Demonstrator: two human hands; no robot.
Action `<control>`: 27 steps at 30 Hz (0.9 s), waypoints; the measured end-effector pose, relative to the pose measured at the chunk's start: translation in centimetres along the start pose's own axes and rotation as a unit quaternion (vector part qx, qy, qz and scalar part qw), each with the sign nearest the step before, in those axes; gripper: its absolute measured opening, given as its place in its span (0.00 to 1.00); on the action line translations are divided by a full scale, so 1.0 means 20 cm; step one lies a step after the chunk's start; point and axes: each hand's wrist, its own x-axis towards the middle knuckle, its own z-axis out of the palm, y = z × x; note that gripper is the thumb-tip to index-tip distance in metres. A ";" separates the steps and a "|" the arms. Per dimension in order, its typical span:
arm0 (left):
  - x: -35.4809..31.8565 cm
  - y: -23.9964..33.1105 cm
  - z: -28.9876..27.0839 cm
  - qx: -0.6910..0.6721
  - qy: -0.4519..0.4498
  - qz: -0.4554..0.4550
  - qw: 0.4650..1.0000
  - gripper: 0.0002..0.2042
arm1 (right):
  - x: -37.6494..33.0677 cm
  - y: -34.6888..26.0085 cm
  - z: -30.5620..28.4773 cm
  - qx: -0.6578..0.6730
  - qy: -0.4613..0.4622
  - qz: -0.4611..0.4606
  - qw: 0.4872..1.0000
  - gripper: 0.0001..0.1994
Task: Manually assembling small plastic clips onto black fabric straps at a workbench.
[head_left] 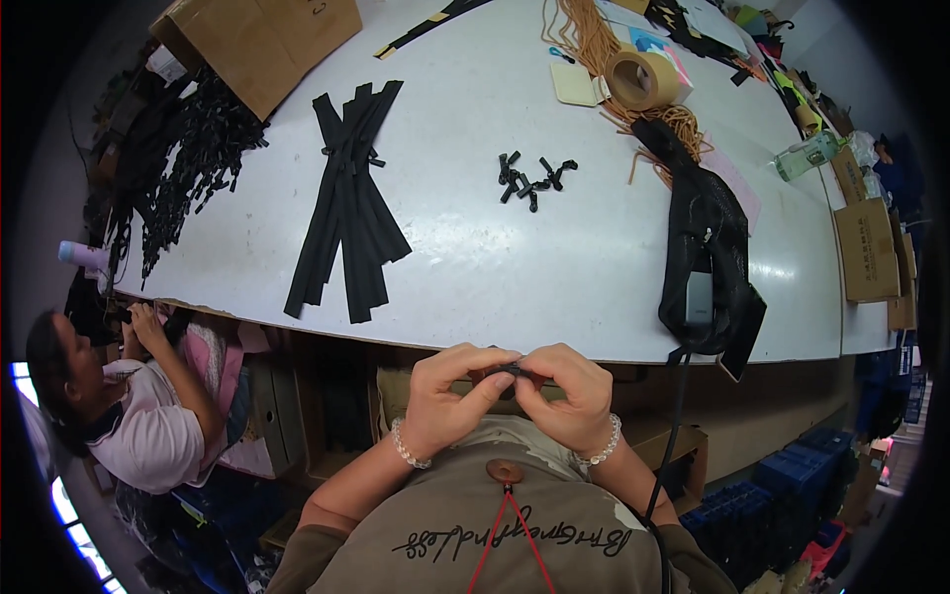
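Observation:
Close to my body, just off the table's front edge, my left hand and my right hand meet with thumbs and forefingers pinched together. Between the fingertips is a small black piece, mostly hidden; it resembles the small black clips scattered mid-table, but its kind is not plain. Left of those clips lies a crossed bundle of flat black straps, with small black fittings near its upper part.
A black mesh bag with a grey device lies to the right; a black cable runs down from it. Tape and tan cords sit far right. Black cords heap by a cardboard box. A co-worker sits left.

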 end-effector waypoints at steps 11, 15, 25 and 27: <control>-0.03 -0.01 -0.01 -0.174 -0.025 -0.058 0.983 0.09 | 0.03 0.00 -0.08 0.105 -0.150 0.063 0.981 0.03; -0.04 -0.01 0.00 -0.193 -0.012 -0.070 0.979 0.09 | 0.03 0.00 -0.07 0.099 -0.158 0.061 0.981 0.04; -0.05 -0.01 0.00 -0.136 -0.021 -0.003 0.990 0.08 | -0.05 -0.02 0.02 0.091 -0.012 -0.014 0.996 0.02; -0.05 -0.03 0.00 -0.113 -0.022 0.005 0.993 0.08 | -0.09 0.00 0.04 0.093 -0.007 0.004 0.996 0.02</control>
